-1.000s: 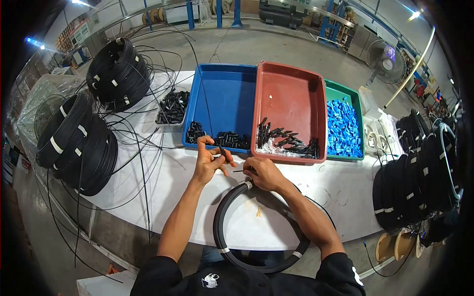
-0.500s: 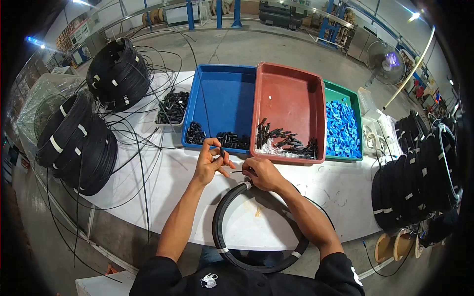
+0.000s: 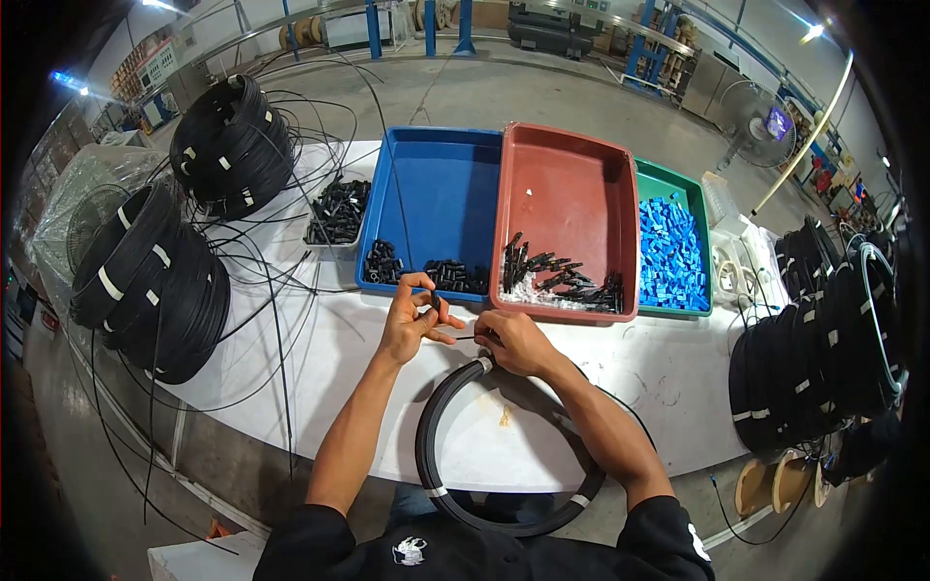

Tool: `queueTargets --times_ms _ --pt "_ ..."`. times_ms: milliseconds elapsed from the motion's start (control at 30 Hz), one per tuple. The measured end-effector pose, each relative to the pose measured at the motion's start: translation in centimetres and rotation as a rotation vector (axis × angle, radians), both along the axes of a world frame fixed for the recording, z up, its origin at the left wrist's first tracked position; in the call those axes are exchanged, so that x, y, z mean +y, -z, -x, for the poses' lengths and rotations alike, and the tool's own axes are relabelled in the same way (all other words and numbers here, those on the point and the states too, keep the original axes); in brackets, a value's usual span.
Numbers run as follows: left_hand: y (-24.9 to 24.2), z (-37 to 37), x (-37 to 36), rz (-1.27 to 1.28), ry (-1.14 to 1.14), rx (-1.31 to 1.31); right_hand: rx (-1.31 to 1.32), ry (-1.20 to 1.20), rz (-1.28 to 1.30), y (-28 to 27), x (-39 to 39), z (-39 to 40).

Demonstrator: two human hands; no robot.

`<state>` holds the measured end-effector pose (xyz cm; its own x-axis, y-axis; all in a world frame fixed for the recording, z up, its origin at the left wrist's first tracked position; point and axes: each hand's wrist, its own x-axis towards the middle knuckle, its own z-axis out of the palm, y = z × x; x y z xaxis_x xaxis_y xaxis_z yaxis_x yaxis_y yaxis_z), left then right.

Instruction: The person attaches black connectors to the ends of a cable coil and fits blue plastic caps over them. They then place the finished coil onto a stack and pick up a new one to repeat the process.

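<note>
My left hand (image 3: 407, 327) is raised in front of the blue tray (image 3: 441, 184), pinching a small black part (image 3: 435, 302) between thumb and fingers. Its lower fingers stretch toward the end of a thin black cable (image 3: 466, 337). That cable is gripped by my right hand (image 3: 520, 343), just right of the left, with only a short tip sticking out. Below both hands lies a coil of black cable (image 3: 429, 426), bound with white tape and overhanging the table's front edge. Small black parts fill the near end of the blue tray.
A red tray (image 3: 567, 184) holds black connector pieces; a green tray (image 3: 670, 179) holds blue ones. A small bin of black parts (image 3: 339, 211) stands left of the trays. Large cable coils (image 3: 155, 290) crowd the left, with loose strands; more coils (image 3: 804, 368) stand right.
The lower fingers of my left hand have shifted slightly right, closer to the cable tip. My right hand and the coil have stayed almost still.
</note>
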<state>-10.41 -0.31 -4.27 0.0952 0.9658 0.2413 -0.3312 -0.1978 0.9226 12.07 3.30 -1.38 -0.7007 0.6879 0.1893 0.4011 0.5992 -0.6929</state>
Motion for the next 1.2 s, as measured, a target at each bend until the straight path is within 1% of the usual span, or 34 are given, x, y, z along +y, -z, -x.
queueTargets --times_ms 233,333,400,433,500,533,600,667,733,767,833,867,967,1100,1200 --pt "-0.1 0.0 -0.2 0.026 0.011 0.094 -0.016 -0.004 0.003 -0.3 0.0 0.0" --pt "-0.3 0.0 -0.1 0.046 0.051 0.111 -0.010 -0.010 0.005 -0.1 0.1 0.0" --pt "-0.5 -0.3 -0.1 0.088 0.057 0.004 -0.006 -0.015 0.002 -0.2 0.0 0.0" --pt "-0.5 -0.4 0.0 0.086 0.056 0.004 0.022 0.007 0.022 -0.4 -0.1 0.0" --pt "-0.4 -0.6 0.0 0.013 -0.015 -0.085 0.050 0.031 0.043 -0.6 -0.1 -0.1" --pt "0.0 -0.5 0.1 0.013 -0.012 -0.084 0.041 0.040 0.061 -0.7 0.0 -0.2" --pt "0.3 -0.1 0.4 -0.026 0.012 -0.187 0.032 0.052 0.078 -0.8 0.1 -0.3" --pt "0.4 -0.3 0.4 -0.016 0.000 -0.211 0.114 0.040 0.051 -0.8 0.1 -0.2" --pt "0.6 -0.7 0.5 -0.075 -0.097 -0.193 0.126 0.043 0.045 -1.1 -0.1 -0.1" --pt "0.7 -0.8 0.7 -0.076 -0.100 -0.193 0.139 0.048 0.036 -1.1 -0.1 -0.1" --pt "0.7 -0.9 1.0 -0.197 -0.196 -0.131 0.151 0.043 0.019 -0.7 0.1 -0.2" --pt "0.7 -0.8 0.9 -0.198 -0.194 -0.132 0.163 0.039 0.001 -0.5 0.2 -0.3" --pt "-0.3 -0.7 0.2 -0.181 -0.261 0.039 0.150 0.020 0.022 -0.7 0.2 -0.3" --pt "-0.6 -0.7 0.0 -0.182 -0.260 0.083 0.154 0.009 0.011 -0.6 0.2 -0.3" --pt "-0.7 -0.4 0.2 -0.133 -0.272 0.127 0.159 0.013 0.023 -0.5 0.2 -0.3"
